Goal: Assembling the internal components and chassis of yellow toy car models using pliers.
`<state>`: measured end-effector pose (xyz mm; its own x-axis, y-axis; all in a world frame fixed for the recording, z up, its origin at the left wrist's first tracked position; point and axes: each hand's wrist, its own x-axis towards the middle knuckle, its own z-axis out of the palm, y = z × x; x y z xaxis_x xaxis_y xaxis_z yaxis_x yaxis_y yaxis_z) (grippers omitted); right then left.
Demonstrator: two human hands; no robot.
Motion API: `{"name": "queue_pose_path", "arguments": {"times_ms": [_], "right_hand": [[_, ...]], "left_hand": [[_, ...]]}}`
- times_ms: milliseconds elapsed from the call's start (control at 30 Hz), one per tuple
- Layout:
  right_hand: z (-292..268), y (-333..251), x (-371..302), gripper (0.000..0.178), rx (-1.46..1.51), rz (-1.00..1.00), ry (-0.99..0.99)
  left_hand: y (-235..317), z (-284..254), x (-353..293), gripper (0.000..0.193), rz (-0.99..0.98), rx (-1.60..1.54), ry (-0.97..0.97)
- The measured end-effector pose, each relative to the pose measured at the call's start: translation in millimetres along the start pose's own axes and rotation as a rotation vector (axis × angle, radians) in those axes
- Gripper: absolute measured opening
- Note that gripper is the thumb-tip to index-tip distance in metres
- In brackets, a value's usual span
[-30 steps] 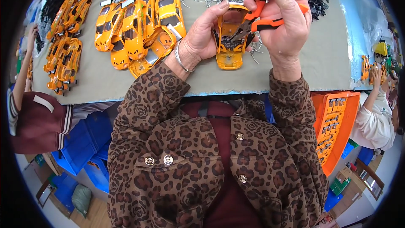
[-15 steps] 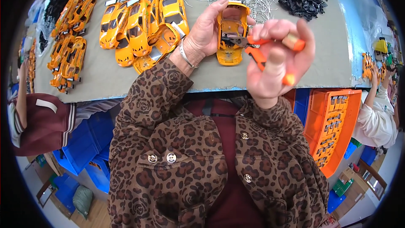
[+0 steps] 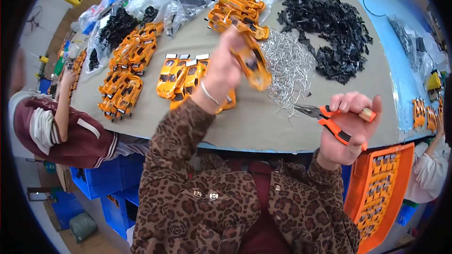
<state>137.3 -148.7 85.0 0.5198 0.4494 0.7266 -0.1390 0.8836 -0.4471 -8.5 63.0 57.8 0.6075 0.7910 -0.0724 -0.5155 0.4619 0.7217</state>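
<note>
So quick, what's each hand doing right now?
Left hand: closed on an orange toy car body, raised over the table.
Right hand: closed on orange-handled pliers, jaws pointing left.

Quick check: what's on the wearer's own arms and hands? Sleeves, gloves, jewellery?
Both arms wear long brown leopard-print sleeves with black spots, part of a buttoned top. The left hand is bare, with a thin silver bangle at the wrist. The right hand is bare too: no gloves, no ring visible.

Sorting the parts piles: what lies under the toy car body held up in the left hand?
Under the car body in the left hand lies the edge of the metal clips pile on the mat. The mat directly beneath the hand is covered.
</note>
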Motion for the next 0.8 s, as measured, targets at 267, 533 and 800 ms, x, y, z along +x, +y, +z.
{"name": "queue_pose_path", "arguments": {"times_ms": [267,533,800], "right_hand": [[-55,4,-22,0.067,-0.173,0.221,0.192],[-65,6,-24,0.067,-0.221,0.312,0.2],[-71,-7,-26,0.066,-0.222,0.292,0.136]], "left_hand": [[97,-51,118,0.028,0.319,0.211,0.392],[103,-101,156,0.026,0.649,1.536,0.724],[151,-128,46,0.028,0.517,1.532,0.48]]}}
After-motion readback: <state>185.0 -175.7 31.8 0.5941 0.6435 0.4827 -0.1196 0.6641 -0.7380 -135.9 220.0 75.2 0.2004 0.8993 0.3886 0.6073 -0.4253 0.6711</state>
